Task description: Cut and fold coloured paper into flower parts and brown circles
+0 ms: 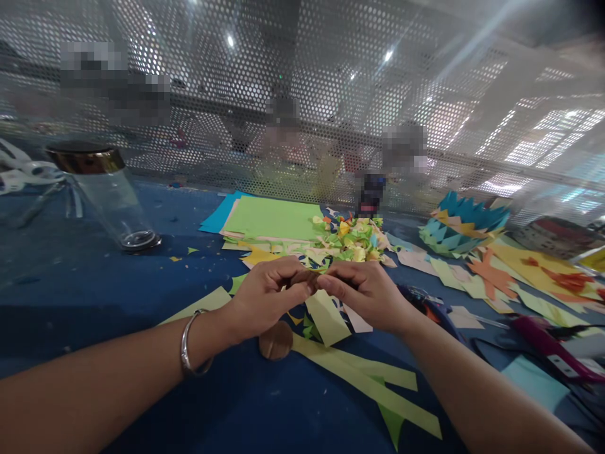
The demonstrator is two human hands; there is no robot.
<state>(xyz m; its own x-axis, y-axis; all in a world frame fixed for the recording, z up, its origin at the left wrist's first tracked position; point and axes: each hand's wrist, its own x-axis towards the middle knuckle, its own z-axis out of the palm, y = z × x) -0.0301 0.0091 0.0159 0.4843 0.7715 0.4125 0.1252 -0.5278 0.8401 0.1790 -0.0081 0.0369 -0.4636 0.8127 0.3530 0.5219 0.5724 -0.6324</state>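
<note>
My left hand [267,293] and my right hand [368,293] meet in the middle of the view, fingertips pinched together. Between them shows the edge of a small yellow-green paper piece [319,270]; the fingers hide most of it. Just beyond lies a heap of small curled paper pieces [352,238], green, yellow, orange and pink. Under my hands rest a pale green paper piece [329,318] and other scraps. A round brown disc [276,340] sits below my left hand, touching the end of long pale green paper strips [363,378].
Stacked coloured sheets [278,216] lie behind my hands. At the left stands a clear bottle [111,202] with a dark lid. To the right are a paper crown-like ring [466,224], orange cut paper [494,274] and a magenta tool [553,350] with a cable. A perforated metal screen [302,69] borders the blue table.
</note>
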